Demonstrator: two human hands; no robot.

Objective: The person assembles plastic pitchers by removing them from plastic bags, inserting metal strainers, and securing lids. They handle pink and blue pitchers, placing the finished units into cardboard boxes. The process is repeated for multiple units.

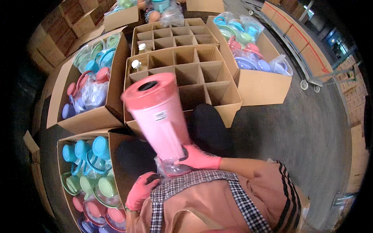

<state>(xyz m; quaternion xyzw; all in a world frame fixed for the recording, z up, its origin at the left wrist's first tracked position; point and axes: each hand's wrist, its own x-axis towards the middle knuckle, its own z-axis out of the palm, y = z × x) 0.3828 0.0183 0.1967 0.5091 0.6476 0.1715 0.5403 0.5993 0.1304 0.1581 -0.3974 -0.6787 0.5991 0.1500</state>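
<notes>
My right hand (198, 157), in a pink glove with a dark palm, is closed around the narrow lower end of a tall pink plastic jug (159, 120). The jug leans to the left over my lap, its wide red-pink end up, with a dark round hollow in the middle. A small white label sits on its side. Crumpled clear plastic (171, 167) surrounds the lower end, beside my apron. My left hand (142, 192), gloved alike, rests by my left thigh with loosely bent fingers and nothing visible in it.
Ahead stands a divided carton (229, 91), its cells holding a white-capped bottle (136, 65); another divided carton (190, 22) is behind it. Cartons of blue, green, pink and purple jugs stand at left (58, 97), lower left (62, 155) and right (264, 87). A loaded trolley (311, 80) is far right.
</notes>
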